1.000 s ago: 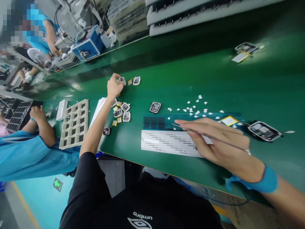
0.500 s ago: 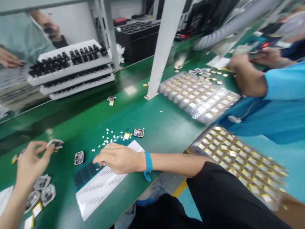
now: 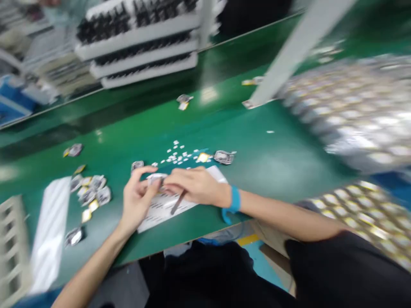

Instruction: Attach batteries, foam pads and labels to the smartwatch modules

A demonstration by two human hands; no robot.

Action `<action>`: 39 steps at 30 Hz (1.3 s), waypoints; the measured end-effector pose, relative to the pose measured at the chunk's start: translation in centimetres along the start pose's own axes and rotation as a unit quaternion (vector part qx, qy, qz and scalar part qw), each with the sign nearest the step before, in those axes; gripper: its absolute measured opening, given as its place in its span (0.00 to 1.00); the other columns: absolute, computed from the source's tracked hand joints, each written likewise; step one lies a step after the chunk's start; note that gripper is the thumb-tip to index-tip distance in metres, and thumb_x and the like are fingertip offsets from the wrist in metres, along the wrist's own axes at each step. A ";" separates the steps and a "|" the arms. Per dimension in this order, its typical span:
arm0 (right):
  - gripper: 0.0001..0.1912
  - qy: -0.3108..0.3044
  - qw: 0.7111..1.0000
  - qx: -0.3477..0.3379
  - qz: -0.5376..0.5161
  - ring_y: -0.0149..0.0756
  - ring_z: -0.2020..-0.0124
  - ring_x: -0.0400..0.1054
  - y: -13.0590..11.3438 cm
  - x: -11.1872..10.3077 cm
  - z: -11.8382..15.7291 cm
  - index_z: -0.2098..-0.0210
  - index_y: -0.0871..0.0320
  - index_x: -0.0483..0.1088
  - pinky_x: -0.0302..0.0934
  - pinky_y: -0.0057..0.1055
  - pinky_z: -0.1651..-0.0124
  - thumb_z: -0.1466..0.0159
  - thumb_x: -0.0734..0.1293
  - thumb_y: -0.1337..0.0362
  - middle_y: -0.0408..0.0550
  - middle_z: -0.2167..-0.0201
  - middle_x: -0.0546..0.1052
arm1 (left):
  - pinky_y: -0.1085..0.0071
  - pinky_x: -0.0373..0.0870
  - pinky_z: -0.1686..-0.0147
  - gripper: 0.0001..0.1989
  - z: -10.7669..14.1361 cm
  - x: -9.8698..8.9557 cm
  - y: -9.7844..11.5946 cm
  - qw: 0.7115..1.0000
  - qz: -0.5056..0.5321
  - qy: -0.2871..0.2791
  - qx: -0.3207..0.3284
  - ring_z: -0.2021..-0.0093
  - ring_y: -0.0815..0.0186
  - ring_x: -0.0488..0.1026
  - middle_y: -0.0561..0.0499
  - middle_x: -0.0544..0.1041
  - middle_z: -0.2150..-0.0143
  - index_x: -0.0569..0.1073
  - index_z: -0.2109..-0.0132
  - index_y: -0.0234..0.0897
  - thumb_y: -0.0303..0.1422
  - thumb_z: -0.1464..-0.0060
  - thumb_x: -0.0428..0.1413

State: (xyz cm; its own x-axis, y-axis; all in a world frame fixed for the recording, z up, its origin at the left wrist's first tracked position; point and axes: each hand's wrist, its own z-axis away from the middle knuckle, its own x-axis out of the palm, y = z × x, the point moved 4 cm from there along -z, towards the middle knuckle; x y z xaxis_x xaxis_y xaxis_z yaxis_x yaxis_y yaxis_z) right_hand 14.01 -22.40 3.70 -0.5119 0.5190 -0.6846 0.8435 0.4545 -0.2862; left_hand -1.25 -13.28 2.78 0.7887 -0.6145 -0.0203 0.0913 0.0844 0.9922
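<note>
The view is blurred. My left hand (image 3: 138, 196) pinches a small square electronic module (image 3: 156, 179) over a white label sheet (image 3: 163, 211). My right hand (image 3: 195, 185) is pressed close against that module, holding dark tweezers (image 3: 178, 202) with their tips hidden. Its wrist wears a blue strap (image 3: 235, 202). Left of my hands lies a loose pile of similar modules and small yellow batteries (image 3: 90, 192). Another module (image 3: 224, 157) and a yellow battery (image 3: 203, 157) lie beyond the sheet, near white scraps (image 3: 180, 156).
The green workbench (image 3: 224, 128) runs across the view, with a white support post (image 3: 298, 55) at its far side. Large trays of silvery packaged parts (image 3: 353, 107) fill the right. A beige grid tray (image 3: 13, 244) stands at lower left, and white racks (image 3: 138, 42) stand beyond.
The view has swung across the bench. My hands have come together over the label sheet, with the left hand bringing its module there. The tweezers now show below my right hand.
</note>
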 end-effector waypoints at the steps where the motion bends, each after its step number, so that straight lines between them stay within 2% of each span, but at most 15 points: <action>1: 0.11 0.008 1.000 0.007 -0.021 0.21 0.70 0.70 0.1 -0.4 -0.1 0.55 0.57 0.71 0.62 0.22 0.68 0.21 0.58 0.64 0.39 0.66 0.79 | 0.75 0.77 0.74 0.23 0.0 0.5 0.1 1.000 -0.005 -0.006 0.002 0.77 0.68 0.78 0.57 0.79 0.75 0.73 0.48 0.39 0.42 0.45 0.70; 3: 0.03 0.017 0.998 0.024 -0.048 0.23 0.70 0.72 0.7 -1.1 -0.3 0.53 0.58 0.70 0.63 0.23 0.68 0.25 0.64 0.66 0.41 0.64 0.80 | 0.73 0.78 0.73 0.20 -0.2 1.3 0.0 0.999 0.024 -0.037 0.018 0.75 0.66 0.81 0.53 0.81 0.71 0.74 0.51 0.37 0.42 0.44 0.69; 4: 0.03 0.019 0.998 0.028 -0.054 0.23 0.70 0.72 1.0 -1.2 -0.4 0.53 0.58 0.70 0.63 0.23 0.70 0.27 0.67 0.68 0.42 0.64 0.81 | 0.72 0.80 0.71 0.18 -0.3 1.4 -0.2 0.998 0.044 -0.047 0.026 0.73 0.66 0.83 0.52 0.82 0.68 0.74 0.52 0.37 0.41 0.42 0.67; 8: 0.08 0.018 0.999 0.021 -0.042 0.25 0.69 0.76 1.3 -1.4 -0.4 0.51 0.56 0.71 0.64 0.23 0.71 0.29 0.70 0.68 0.43 0.62 0.83 | 0.71 0.85 0.62 0.12 -0.2 1.8 -1.0 0.992 0.089 -0.073 0.055 0.71 0.68 0.85 0.52 0.84 0.65 0.71 0.49 0.38 0.37 0.35 0.61; 11: 0.11 0.016 1.000 0.011 -0.017 0.27 0.67 0.78 0.9 -1.4 0.1 0.49 0.55 0.72 0.67 0.24 0.70 0.30 0.71 0.69 0.44 0.60 0.84 | 0.72 0.85 0.62 0.11 0.2 2.1 -1.3 0.992 0.091 -0.073 0.051 0.70 0.68 0.85 0.53 0.84 0.66 0.69 0.48 0.37 0.34 0.34 0.59; 16: 0.21 0.007 0.999 -0.010 0.046 0.31 0.66 0.80 0.6 -1.6 1.1 0.41 0.51 0.71 0.70 0.28 0.69 0.31 0.71 0.71 0.41 0.58 0.84 | 0.74 0.84 0.63 0.10 0.7 2.4 -1.0 0.994 0.078 -0.042 0.059 0.69 0.67 0.86 0.51 0.85 0.64 0.69 0.50 0.37 0.32 0.36 0.59; 19: 0.20 -0.005 0.998 -0.032 0.061 0.31 0.67 0.79 0.6 -1.7 1.3 0.41 0.52 0.72 0.68 0.28 0.72 0.31 0.70 0.73 0.42 0.59 0.84 | 0.75 0.83 0.65 0.09 0.9 2.4 -0.9 0.998 0.032 -0.027 0.055 0.67 0.66 0.87 0.51 0.84 0.66 0.71 0.50 0.36 0.31 0.36 0.59; 24: 0.17 -0.037 0.998 -0.009 -0.047 0.28 0.67 0.78 1.4 -1.4 0.4 0.46 0.52 0.73 0.70 0.26 0.67 0.31 0.70 0.74 0.42 0.59 0.84 | 0.76 0.76 0.73 0.06 0.5 2.2 -1.3 0.999 -0.002 0.004 0.051 0.77 0.71 0.80 0.57 0.79 0.75 0.73 0.53 0.37 0.30 0.37 0.57; 26: 0.16 -0.032 0.996 0.001 -0.078 0.27 0.66 0.77 1.8 -1.3 -0.1 0.48 0.51 0.73 0.70 0.25 0.66 0.31 0.69 0.75 0.40 0.60 0.83 | 0.77 0.72 0.76 0.05 0.3 2.0 -1.3 0.998 -0.008 0.021 0.062 0.80 0.74 0.76 0.59 0.76 0.76 0.74 0.54 0.37 0.30 0.37 0.57; 29: 0.13 -0.012 0.995 0.017 -0.094 0.27 0.67 0.76 1.9 -1.4 -0.4 0.51 0.52 0.72 0.69 0.25 0.66 0.31 0.69 0.75 0.40 0.64 0.81 | 0.78 0.68 0.80 0.06 0.3 1.9 -1.0 0.998 -0.020 0.001 0.064 0.82 0.75 0.72 0.59 0.74 0.77 0.76 0.54 0.37 0.29 0.39 0.57; 31: 0.12 -0.005 0.995 0.017 -0.096 0.28 0.66 0.75 1.5 -1.3 -0.2 0.50 0.54 0.71 0.69 0.25 0.66 0.30 0.67 0.74 0.43 0.64 0.81 | 0.77 0.68 0.80 0.06 0.7 1.9 -0.6 0.998 -0.019 -0.021 0.052 0.82 0.74 0.73 0.58 0.76 0.76 0.77 0.56 0.36 0.29 0.40 0.59; 33: 0.09 -0.018 0.998 0.016 -0.060 0.27 0.62 0.76 1.0 -0.9 0.1 0.48 0.57 0.70 0.70 0.24 0.61 0.27 0.64 0.72 0.45 0.60 0.81 | 0.76 0.69 0.79 0.05 1.0 1.7 -0.4 0.999 -0.003 -0.033 0.024 0.81 0.71 0.76 0.56 0.79 0.74 0.78 0.57 0.36 0.31 0.40 0.61; 35: 0.11 -0.059 0.998 0.002 -0.020 0.25 0.59 0.76 1.0 -0.2 0.3 0.47 0.58 0.70 0.69 0.23 0.59 0.25 0.59 0.71 0.45 0.57 0.81 | 0.74 0.74 0.75 0.06 0.9 1.3 -0.6 0.998 0.029 -0.050 -0.021 0.78 0.69 0.79 0.54 0.83 0.71 0.78 0.56 0.36 0.34 0.39 0.63; 37: 0.17 -0.109 0.994 -0.008 0.020 0.24 0.56 0.75 1.4 0.5 0.5 0.42 0.57 0.69 0.67 0.23 0.60 0.25 0.57 0.73 0.44 0.53 0.80 | 0.73 0.79 0.70 0.07 0.4 0.9 -0.8 0.996 0.055 -0.043 -0.056 0.75 0.68 0.81 0.53 0.85 0.67 0.79 0.57 0.37 0.34 0.41 0.66; 39: 0.18 -0.148 0.988 -0.006 0.053 0.24 0.56 0.74 1.9 0.9 0.4 0.41 0.56 0.68 0.64 0.24 0.63 0.24 0.56 0.73 0.45 0.50 0.79 | 0.72 0.80 0.70 0.09 0.0 0.7 -0.8 0.995 0.067 -0.029 -0.072 0.76 0.67 0.80 0.55 0.84 0.71 0.80 0.58 0.37 0.35 0.44 0.68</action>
State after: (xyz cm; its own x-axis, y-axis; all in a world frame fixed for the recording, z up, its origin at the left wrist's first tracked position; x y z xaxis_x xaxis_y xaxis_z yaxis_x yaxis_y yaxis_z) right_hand 15.23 -21.43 2.28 -0.3496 0.3302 -0.8768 0.8866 0.4191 -0.1957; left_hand -0.74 -13.80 1.93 0.7632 -0.6345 0.1224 0.0778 0.2783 0.9574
